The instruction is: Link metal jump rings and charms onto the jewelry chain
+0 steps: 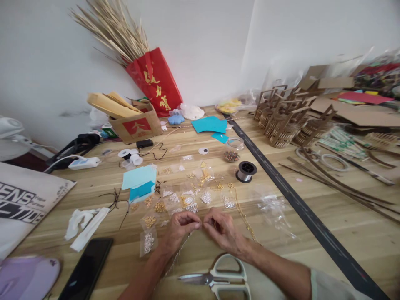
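My left hand is pinched closed, with a thin pale chain running down from its fingers past the forearm toward me. My right hand is closed in a pinch too, its fingertips nearly meeting the left ones. Whatever it grips is too small to make out. Beyond the hands lie small clear bags and heaps of gold findings and silver findings. A gold chain trails to the right of my right hand. Below the hands rest pale-handled scissors, blades pointing left.
A black phone lies at the left front, near white tissue strips. A wire spool stands right of centre, by a dark strip crossing the table. Bamboo baskets and a red bag stand behind.
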{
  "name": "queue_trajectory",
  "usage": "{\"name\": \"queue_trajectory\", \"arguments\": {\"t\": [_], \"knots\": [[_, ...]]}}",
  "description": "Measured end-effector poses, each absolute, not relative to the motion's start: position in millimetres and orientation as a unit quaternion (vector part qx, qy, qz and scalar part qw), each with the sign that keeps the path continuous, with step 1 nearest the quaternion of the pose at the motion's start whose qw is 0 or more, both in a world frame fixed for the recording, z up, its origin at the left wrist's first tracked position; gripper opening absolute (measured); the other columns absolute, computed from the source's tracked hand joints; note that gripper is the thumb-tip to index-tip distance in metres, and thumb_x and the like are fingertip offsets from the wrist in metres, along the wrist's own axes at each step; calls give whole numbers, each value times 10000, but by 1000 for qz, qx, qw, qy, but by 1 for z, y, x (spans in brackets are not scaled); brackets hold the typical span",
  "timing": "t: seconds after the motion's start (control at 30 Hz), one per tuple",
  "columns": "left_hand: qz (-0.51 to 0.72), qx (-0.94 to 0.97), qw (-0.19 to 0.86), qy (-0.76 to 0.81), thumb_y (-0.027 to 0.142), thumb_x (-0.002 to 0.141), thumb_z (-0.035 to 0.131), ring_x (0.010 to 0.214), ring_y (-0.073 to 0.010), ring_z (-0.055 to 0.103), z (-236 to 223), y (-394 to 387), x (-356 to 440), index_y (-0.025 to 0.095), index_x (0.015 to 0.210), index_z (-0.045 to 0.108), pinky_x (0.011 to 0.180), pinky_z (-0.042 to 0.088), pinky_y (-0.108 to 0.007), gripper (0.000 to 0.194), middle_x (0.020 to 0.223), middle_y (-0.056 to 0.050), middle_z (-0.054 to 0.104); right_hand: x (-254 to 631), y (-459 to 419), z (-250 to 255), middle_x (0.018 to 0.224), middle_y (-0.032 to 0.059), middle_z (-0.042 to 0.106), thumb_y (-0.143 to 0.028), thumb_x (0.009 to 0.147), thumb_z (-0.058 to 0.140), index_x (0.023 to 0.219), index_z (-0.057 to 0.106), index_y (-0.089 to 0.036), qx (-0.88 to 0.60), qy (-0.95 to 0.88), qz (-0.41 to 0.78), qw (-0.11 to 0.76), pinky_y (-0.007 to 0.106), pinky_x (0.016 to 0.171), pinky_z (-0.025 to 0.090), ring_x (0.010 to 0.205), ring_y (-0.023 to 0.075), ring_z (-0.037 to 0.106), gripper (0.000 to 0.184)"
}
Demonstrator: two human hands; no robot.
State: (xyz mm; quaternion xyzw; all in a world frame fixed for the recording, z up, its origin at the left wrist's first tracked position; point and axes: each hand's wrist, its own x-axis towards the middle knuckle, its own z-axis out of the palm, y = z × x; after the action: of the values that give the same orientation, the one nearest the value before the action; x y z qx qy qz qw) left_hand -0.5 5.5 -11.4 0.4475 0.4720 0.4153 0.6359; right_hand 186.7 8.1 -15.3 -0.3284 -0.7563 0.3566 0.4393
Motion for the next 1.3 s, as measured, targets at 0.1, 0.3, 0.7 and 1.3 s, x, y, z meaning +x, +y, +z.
{"name": "queue_trajectory", "arguments": {"t": [0.1,0.3,0.7,1.3], "knots": [[411,450,635,474,257,634,813,648,-136,578,-11,5,-1,158,695,746,656,431,-235,134,665,-11,691,188,9,-16,676,-16,524,-186,919,517,808,562,-185,-332,-761,351,433,214,524,367,569,106,468,120],[408,451,635,476,263,651,806,656,-134,581,-10,5,-2,159,708,749,663,432,-233,132,673,-12,695,188,10,-17,675,-18,522,-195,929,515,815,560,-189,-331,-768,337,432,215,510,359,555,104,456,123],[406,449,633,483,267,635,811,653,-136,575,-9,6,0,157,699,747,662,428,-236,142,669,-14,690,188,9,-17,682,-9,535,-197,931,510,818,567,-190,-328,-772,334,430,222,516,362,568,112,466,127],[396,461,626,489,267,657,789,663,-146,579,-9,5,-2,154,715,737,665,430,-245,138,684,-16,684,188,8,-16,684,-10,530,-203,931,508,827,570,-191,-327,-770,339,431,225,522,368,576,116,469,121]]}}
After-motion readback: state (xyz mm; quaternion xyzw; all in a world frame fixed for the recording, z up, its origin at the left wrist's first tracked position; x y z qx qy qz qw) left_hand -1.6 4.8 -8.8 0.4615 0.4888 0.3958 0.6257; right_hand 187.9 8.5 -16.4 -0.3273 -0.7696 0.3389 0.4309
